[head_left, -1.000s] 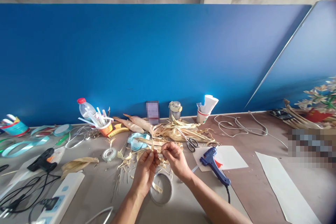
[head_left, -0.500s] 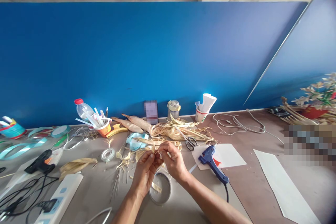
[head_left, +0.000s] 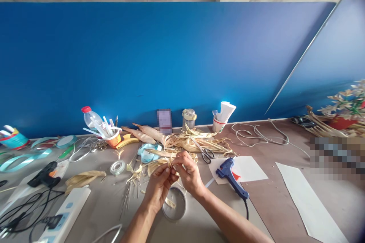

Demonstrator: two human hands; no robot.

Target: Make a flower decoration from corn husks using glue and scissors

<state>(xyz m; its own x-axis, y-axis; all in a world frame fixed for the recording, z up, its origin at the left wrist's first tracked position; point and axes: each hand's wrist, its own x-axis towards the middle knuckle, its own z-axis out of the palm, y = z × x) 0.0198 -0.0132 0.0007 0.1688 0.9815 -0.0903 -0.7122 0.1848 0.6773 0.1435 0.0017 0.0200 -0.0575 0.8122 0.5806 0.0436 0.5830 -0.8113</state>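
My left hand (head_left: 160,183) and my right hand (head_left: 188,172) meet fingertip to fingertip above the table. Between them is a small pale piece of dried corn husk (head_left: 170,159), mostly hidden by the fingers. Both hands are closed in a pinch on it. Just below them lies a roll of tape (head_left: 185,205) with a scrap of husk inside its ring. Behind the hands spreads a pile of dried corn husks (head_left: 194,142), with scissors (head_left: 207,155) resting at its right side. Thin wires (head_left: 128,193) and husk scraps (head_left: 135,174) lie to the left.
A blue glue gun (head_left: 232,178) rests on white paper (head_left: 253,169) at right. On the left are a power strip (head_left: 67,212), a black glue gun (head_left: 44,174), and a cup of glue sticks (head_left: 114,139). A bottle (head_left: 91,119) and a jar (head_left: 188,118) stand along the blue partition (head_left: 171,57).
My fingers have shifted slightly on the husk piece, the right hand's fingertips moving a little up and left. Nothing else on the table has visibly moved.
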